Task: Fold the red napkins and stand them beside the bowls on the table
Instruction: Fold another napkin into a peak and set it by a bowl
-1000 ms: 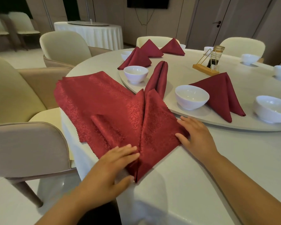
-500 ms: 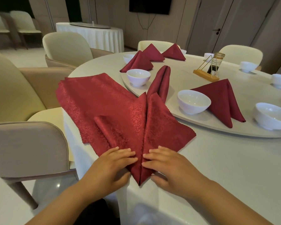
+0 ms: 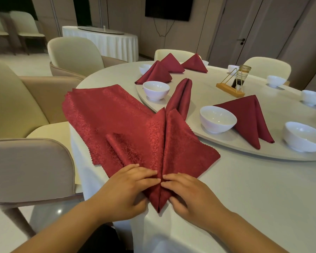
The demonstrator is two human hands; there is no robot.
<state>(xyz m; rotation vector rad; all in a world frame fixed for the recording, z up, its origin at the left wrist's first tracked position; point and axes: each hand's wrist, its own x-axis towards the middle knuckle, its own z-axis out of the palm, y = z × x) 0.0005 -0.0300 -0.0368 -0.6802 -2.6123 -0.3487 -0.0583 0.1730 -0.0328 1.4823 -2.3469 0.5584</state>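
Note:
A red napkin [image 3: 173,143], folded into a kite with a centre seam, lies on the white table [image 3: 254,198], its point over the near edge. My left hand [image 3: 128,187] and my right hand [image 3: 188,194] meet at the seam near that point. Each pinches the napkin, fingers on top and thumb at its side edge. More flat red napkins [image 3: 102,110] lie beneath it to the left. White bowls [image 3: 217,118] [image 3: 155,89] [image 3: 303,136] sit on the turntable [image 3: 244,152]. A folded napkin [image 3: 250,117] stands beside the middle bowl, and a rolled napkin [image 3: 181,95] stands between two bowls.
Further folded napkins [image 3: 157,72] [image 3: 195,63] and bowls stand at the far side. A wooden condiment stand [image 3: 233,84] sits mid-turntable. Beige chairs [image 3: 26,161] [image 3: 75,52] crowd the left edge of the table. A second clothed table [image 3: 102,39] is behind.
My right hand came back from the napkin's right corner to the near point beside my left hand. Both hands then closed in on the seam, and the thumbs tucked against the side edges.

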